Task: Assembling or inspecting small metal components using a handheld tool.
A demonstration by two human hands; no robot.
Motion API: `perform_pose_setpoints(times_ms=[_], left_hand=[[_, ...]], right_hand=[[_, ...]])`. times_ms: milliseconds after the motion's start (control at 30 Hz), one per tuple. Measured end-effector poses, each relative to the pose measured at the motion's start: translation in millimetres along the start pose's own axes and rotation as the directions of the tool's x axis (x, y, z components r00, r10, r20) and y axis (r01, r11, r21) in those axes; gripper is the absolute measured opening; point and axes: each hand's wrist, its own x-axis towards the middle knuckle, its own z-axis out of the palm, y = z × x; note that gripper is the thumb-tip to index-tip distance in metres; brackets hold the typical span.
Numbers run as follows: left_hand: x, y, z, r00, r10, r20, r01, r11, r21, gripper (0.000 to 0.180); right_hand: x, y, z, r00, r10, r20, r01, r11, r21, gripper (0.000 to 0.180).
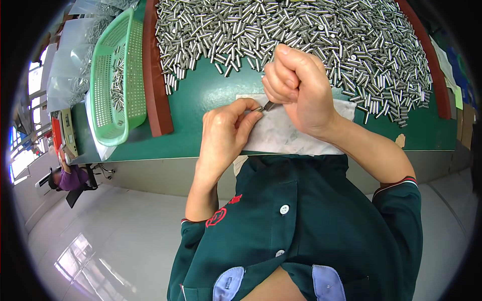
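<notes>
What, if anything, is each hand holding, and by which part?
Left hand: a small metal piece, pinched; which part is unclear. Right hand: a dark tool, gripped behind its exposed end.

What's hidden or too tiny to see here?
In the head view:
Most of the dark tool: inside the right hand.
Much of the small metal piece: covered by the left hand.
Far end of the metal pins: past the top edge.
What the distant person touches: too small.

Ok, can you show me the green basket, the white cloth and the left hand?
Green perforated basket (134,83): head view, on its right wall.
White cloth (276,134): head view, bare part near the table edge.
Left hand (222,125): head view, back of it.
</notes>
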Motion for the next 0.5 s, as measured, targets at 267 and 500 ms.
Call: perform_pose_setpoints(times_ms=[267, 500], left_hand=[[0.7, -0.8, 0.2, 1.000, 0.030, 0.005, -0.030, 1.000, 0.000, 0.009], [0.7, -7.1, 2.0, 0.994, 0.104, -0.031, -0.105, 0.994, -0.015, 0.010]], right_hand=[[0.0, 0.0, 0.6, 1.000, -0.003, -0.011, 0.002, 1.000, -0.016, 0.038], [-3.4, 4.9, 4.7, 1.000, -0.025, -0.017, 0.024, 0.996, -0.082, 0.039]])
